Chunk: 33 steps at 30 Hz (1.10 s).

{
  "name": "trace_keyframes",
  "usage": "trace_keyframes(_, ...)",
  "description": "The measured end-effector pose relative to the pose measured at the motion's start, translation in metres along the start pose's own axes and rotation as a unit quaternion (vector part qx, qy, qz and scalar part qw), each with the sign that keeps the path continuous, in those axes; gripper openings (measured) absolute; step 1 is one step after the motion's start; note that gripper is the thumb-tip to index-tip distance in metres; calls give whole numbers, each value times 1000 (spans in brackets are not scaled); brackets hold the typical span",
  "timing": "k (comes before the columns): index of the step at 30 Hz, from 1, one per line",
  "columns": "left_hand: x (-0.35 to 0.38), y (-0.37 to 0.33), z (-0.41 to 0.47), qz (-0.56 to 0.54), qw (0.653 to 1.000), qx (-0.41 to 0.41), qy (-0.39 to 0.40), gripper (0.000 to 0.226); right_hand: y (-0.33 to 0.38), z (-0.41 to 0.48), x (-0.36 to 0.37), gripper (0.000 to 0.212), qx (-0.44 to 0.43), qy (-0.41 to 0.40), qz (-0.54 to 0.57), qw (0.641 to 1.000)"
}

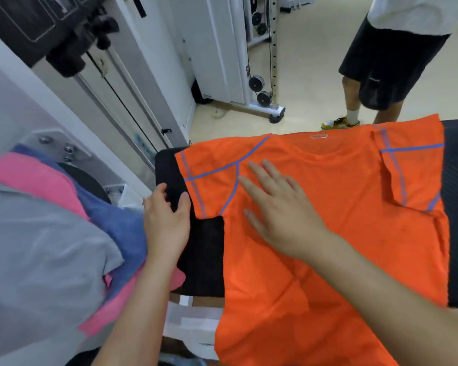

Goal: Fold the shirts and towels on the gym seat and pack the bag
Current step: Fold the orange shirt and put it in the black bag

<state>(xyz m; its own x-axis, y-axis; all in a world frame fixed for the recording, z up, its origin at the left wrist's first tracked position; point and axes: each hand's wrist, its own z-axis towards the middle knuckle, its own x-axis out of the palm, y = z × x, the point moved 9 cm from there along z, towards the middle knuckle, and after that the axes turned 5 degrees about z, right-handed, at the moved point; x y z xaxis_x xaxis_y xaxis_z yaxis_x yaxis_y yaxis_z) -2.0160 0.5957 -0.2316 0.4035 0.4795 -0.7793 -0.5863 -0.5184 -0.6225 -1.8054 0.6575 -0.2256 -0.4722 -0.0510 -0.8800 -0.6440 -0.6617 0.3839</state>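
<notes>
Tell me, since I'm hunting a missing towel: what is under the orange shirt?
The orange shirt lies spread on the black seat, which shows at both its sides. The right hand rests flat on top. Anything beneath the cloth is covered.

Orange shirt [354, 228] on black seat [204, 260], right hand [280, 215] flat atop, left hand [167, 223] beside

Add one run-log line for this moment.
orange shirt spread flat on gym seat, unfolded | right hand flat on it | left hand open beside sleeve | clothes pile at left
</notes>
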Motion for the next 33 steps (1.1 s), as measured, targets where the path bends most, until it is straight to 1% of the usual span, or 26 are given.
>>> trace_keyframes(3,8,-7,15,-14,999,-30,-11,64,14,24,17,63,-10,3,-32,999)
trace_keyframes(6,10,-17,27,-25,997,-53,-52,58,11,39,31,63,18,6,-64,998)
trace_keyframes(8,13,-17,34,-64,994,-67,-56,45,5,43,41,70,36,9,-89,995)
trace_keyframes(10,22,-13,41,-122,988,-81,-42,23,1,43,50,78,39,7,-116,992)
trace_keyframes(11,25,-13,43,-142,986,-79,-33,12,0,43,53,82,40,3,-124,992)
trace_keyframes(12,25,-16,44,-146,987,-66,-29,8,-1,44,54,84,42,-3,-127,991)
trace_keyframes(13,23,-21,43,-136,989,-42,-30,8,-1,45,54,86,45,-10,-130,990)
trace_keyframes(15,16,-34,39,-105,993,31,-40,6,1,46,55,88,51,-18,-133,990)
trace_keyframes(17,11,-41,38,-92,992,76,-41,6,3,48,56,85,54,-22,-131,990)
trace_keyframes(19,13,-38,43,-136,989,57,-22,8,4,48,57,78,56,-18,-122,991)
trace_keyframes(20,16,-35,46,-194,980,34,-4,13,4,48,58,75,56,-14,-121,991)
trace_keyframes(22,21,-30,49,-304,952,-19,34,27,5,49,59,72,56,1,-116,992)
trace_keyframes(23,20,-30,49,-316,948,-23,36,32,7,49,57,70,53,8,-111,992)
trace_keyframes(24,16,-32,50,-290,957,-7,24,35,9,50,55,68,46,16,-102,994)
trace_keyframes(26,5,-47,49,-183,981,67,-19,37,8,53,46,64,39,48,-58,996)
trace_keyframes(27,0,-61,46,-127,985,109,-35,40,6,55,39,63,39,62,-25,997)
trace_keyframes(28,-3,-75,42,-84,984,150,-45,42,2,57,30,61,41,55,20,997)
trace_keyframes(29,-5,-89,37,-47,979,189,-55,44,-1,59,17,58,41,24,80,996)
trace_keyframes(31,0,-117,26,19,963,261,-61,46,-16,59,-12,52,53,-69,200,976)
trace_keyframes(33,21,-142,10,74,942,327,-22,49,-35,55,-28,46,91,-134,261,952)
